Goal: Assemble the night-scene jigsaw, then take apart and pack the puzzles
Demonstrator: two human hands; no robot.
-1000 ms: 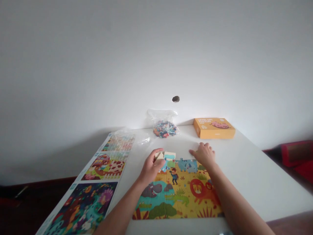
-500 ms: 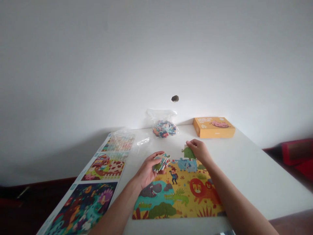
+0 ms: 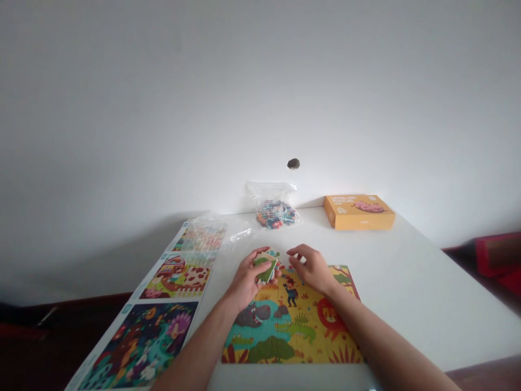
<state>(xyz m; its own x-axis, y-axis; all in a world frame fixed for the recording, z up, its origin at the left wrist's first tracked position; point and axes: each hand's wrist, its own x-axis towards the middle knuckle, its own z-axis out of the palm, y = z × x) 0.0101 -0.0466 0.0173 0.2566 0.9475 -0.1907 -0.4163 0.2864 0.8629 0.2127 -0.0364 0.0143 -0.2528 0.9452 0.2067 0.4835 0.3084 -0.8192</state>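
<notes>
A colourful animal jigsaw puzzle (image 3: pixel 297 326) lies assembled on the white table (image 3: pixel 411 293) in front of me. My left hand (image 3: pixel 248 277) is closed around a small stack of loose puzzle pieces (image 3: pixel 266 265) held just above the puzzle's far left corner. My right hand (image 3: pixel 311 267) hovers over the puzzle's far edge beside the stack, fingers curled and slightly apart, with nothing visible in them.
A long strip of printed picture sheets (image 3: pixel 163 304) lies along the table's left side. A clear bag of puzzle pieces (image 3: pixel 277 209) and an orange box (image 3: pixel 360 212) sit at the back by the white wall. An empty plastic bag (image 3: pixel 238 234) lies near them.
My right hand lifted a green piece from the puzzle's far edge and moved left to the stack in my left hand. The blue rhino pieces are gone from the top row.
</notes>
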